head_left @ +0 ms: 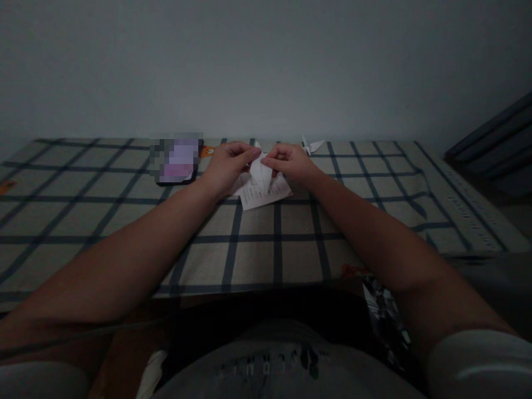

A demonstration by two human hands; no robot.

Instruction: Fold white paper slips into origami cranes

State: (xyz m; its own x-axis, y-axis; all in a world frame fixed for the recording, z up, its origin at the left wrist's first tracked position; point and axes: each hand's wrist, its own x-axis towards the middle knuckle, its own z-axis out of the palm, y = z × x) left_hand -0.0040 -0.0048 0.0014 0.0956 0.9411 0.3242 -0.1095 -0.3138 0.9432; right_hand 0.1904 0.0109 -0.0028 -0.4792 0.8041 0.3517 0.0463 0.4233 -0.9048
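Note:
Between my two hands is a folded piece of white paper (pixel 261 173), held above the table with its narrow end pointing down. My left hand (pixel 231 166) pinches its upper left side between thumb and fingers. From the other side my right hand (pixel 291 162) pinches the upper right edge. Beneath it lies a printed sheet of paper (pixel 253 200), flat on the cloth and partly covered by the folded piece and my hands. A white folded-paper crane (pixel 311 147) sits just behind my right hand.
A checked tablecloth (pixel 297 216) covers the table, which meets a plain wall (pixel 266 66) at the back. Left of my hands lies a phone (pixel 179 160), partly blurred out. An orange patch (pixel 206 151) shows beside it. A dark ridged object (pixel 494 144) stands at the far right.

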